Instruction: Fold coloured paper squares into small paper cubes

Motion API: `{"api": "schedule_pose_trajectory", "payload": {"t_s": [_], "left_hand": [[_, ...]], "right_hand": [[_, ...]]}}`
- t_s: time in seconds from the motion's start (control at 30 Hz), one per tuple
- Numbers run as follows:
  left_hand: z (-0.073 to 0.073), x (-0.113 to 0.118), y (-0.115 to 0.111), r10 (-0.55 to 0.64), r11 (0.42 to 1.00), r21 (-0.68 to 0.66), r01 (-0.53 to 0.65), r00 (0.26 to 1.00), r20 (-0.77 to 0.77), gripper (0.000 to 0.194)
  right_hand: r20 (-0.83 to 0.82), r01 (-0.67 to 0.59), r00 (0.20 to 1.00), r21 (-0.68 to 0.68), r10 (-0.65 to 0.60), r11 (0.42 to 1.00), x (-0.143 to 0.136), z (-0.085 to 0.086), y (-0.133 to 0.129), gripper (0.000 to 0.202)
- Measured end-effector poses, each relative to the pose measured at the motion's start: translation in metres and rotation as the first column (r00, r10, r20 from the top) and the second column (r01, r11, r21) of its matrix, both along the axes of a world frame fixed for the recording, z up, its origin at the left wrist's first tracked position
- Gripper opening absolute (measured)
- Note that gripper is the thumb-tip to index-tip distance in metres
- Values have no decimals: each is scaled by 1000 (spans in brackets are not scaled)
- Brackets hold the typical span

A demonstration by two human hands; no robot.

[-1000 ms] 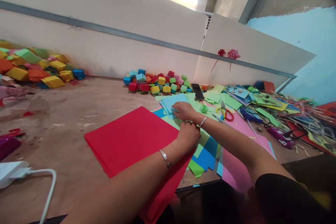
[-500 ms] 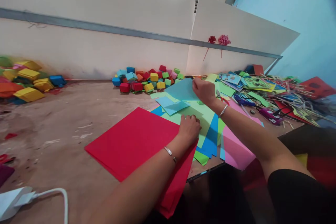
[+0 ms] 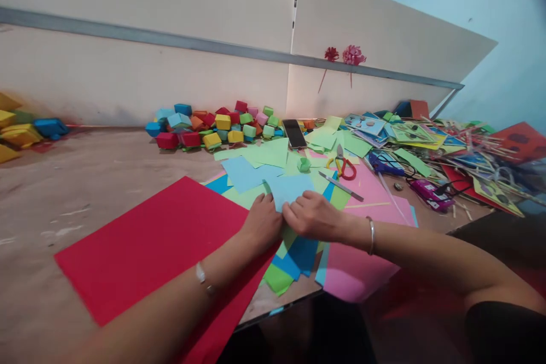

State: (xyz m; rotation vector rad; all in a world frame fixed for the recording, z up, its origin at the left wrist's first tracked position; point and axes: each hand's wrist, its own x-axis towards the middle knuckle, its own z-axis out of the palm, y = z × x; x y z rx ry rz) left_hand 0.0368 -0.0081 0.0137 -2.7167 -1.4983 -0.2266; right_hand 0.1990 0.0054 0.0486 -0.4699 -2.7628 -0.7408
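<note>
- Your left hand (image 3: 262, 223) has its fingers curled onto the near-left edge of a light-blue sheet (image 3: 292, 189), pinching it; that forearm passes over the red paper (image 3: 145, 250).
- Your right hand (image 3: 312, 216) is closed on the same sheet's near edge, thumb just beside the left hand's fingers.
- The light-blue sheet you grip is in front of you, tilted up over the layered paper on the bench (image 3: 128, 159), to the right of the red paper.
- Just beyond it, to your left, lies another light-blue piece (image 3: 247, 173), with pale green sheets (image 3: 273, 153) behind it.
- Small box-shaped paper pieces (image 3: 222, 121) in many colours are heaped near the wall panel; they look closed, so you cannot tell what, if anything, is inside them.
- More folded pieces (image 3: 51, 128), blue and yellow, sit at the far left; their insides are hidden too.
- A crumpled green paper piece (image 3: 303, 165) rests beyond your right hand, near a dark phone (image 3: 294, 133).
- To your right, a slim knife (image 3: 341, 185) and a red-and-yellow-handled cutting tool (image 3: 343, 168) lie on the paper, near the pink sheets (image 3: 362, 264).
</note>
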Motion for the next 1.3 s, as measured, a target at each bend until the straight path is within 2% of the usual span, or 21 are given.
{"api": "schedule_pose_trajectory", "payload": {"t_s": [0.1,0.23,0.37,0.5,0.6,0.73,0.83,0.93,1.0,1.07,1.17,1.3], "left_hand": [[-7,-1,-1,-10,996,87,12,1000,-20,21],[-11,-1,-4,-89,980,179,90,996,-9,22],[-7,-1,-2,-152,954,267,138,988,29,25],[-3,-1,1,-179,927,334,168,984,1,28],[-3,-3,2,-132,940,324,109,990,48,26],[-9,-13,8,49,983,160,-93,964,260,20],[-9,-19,14,250,951,43,-307,840,482,29],[-7,-19,18,410,901,-175,-398,645,645,34],[-7,-17,19,458,881,-293,-370,517,723,39],[-9,-17,20,452,886,-340,-316,425,784,44],[-12,-18,23,429,899,-351,-262,363,827,47],[-14,-21,25,425,901,-369,-229,300,854,51]], "right_hand": [[-59,14,998,44,-11,999,7,-15,3,24],[-127,-3,992,-15,1,1000,15,-23,11,22],[-192,-33,981,-106,12,994,16,-25,14,21],[-215,-46,977,-167,9,985,15,-17,13,23],[-186,-20,982,-233,-24,972,12,-3,5,24],[-113,105,982,-326,-149,939,-4,11,-16,25],[-38,183,977,-351,-209,918,-18,9,-30,24],[7,196,979,-342,-206,919,-29,-4,-37,24],[38,174,984,-336,-171,926,-32,-13,-39,24],[58,127,992,-338,-114,932,-31,-18,-37,24],[36,88,996,-320,-80,943,-15,-16,-22,22],[-94,192,971,-236,-219,953,24,-3,28,24]]}}
